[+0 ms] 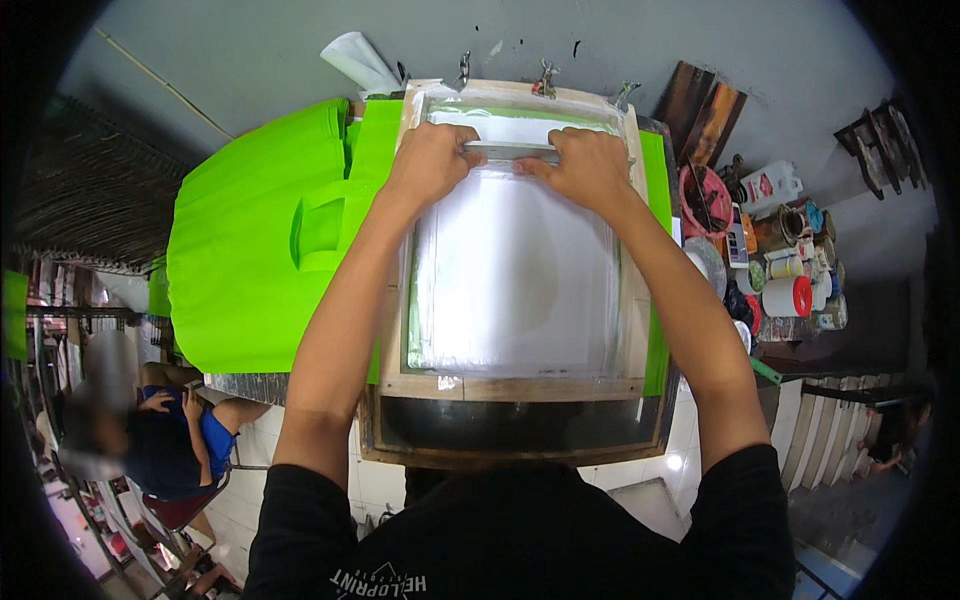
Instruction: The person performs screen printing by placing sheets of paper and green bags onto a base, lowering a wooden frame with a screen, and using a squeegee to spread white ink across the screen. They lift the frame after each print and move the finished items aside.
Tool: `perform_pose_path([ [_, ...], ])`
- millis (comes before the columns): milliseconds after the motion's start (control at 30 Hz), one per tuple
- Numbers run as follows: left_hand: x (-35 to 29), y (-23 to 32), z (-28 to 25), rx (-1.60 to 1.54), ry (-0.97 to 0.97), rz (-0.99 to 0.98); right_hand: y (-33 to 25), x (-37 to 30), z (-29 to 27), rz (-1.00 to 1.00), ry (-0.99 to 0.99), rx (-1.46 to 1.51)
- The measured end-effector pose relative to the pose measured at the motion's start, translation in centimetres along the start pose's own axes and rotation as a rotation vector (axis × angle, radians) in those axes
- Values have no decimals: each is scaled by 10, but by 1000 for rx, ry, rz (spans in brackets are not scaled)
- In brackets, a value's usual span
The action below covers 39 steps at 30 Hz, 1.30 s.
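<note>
Both my hands grip a squeegee (515, 150) laid crosswise near the far end of a printing screen. My left hand (432, 162) is closed round its left end. Round the right end my right hand (590, 168) is closed in the same way, thumbs towards the middle. The screen mesh (510, 270) looks pale and shiny, with tape along its borders. Its wooden frame (525, 387) lies flat on a dark board (500, 430). Bright green fabric (655, 365) shows from under the frame. The squeegee's lower edge is hidden by my fingers and its handle.
Green bags (245, 250) with a cut-out handle lie stacked on the left. Metal clamps (544, 80) stand along the far frame edge. To the right are a pink bucket (706, 205), a white jug (770, 186) and several jars (785, 297). A seated person (165, 450) is at lower left.
</note>
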State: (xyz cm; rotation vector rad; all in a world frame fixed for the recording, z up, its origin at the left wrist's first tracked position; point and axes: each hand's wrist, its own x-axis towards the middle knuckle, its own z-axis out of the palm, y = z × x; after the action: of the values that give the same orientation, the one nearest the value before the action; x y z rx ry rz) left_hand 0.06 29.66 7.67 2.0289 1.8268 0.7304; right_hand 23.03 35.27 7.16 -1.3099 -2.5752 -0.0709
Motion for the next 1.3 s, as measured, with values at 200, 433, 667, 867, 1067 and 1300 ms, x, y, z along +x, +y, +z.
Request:
perform_pose_path([
  [200,-47,14,-2,22,-58,-8,-22,-41,-10,14,-62,24],
  [433,-122,31,-4,-9,-90,12,-58,-112,-22,12,-77,96],
  [667,-209,55,-2,-39,-77,24,-94,-190,-25,-32,40,129],
  [867,-250,58,0,-74,-44,97,-114,-228,-32,-24,-15,93],
  [1067,-292,34,15,42,222,6,-105,-241,-32,-135,37,131],
  [1300,-299,9,2,110,536,168,-103,-224,-80,-210,368,205],
])
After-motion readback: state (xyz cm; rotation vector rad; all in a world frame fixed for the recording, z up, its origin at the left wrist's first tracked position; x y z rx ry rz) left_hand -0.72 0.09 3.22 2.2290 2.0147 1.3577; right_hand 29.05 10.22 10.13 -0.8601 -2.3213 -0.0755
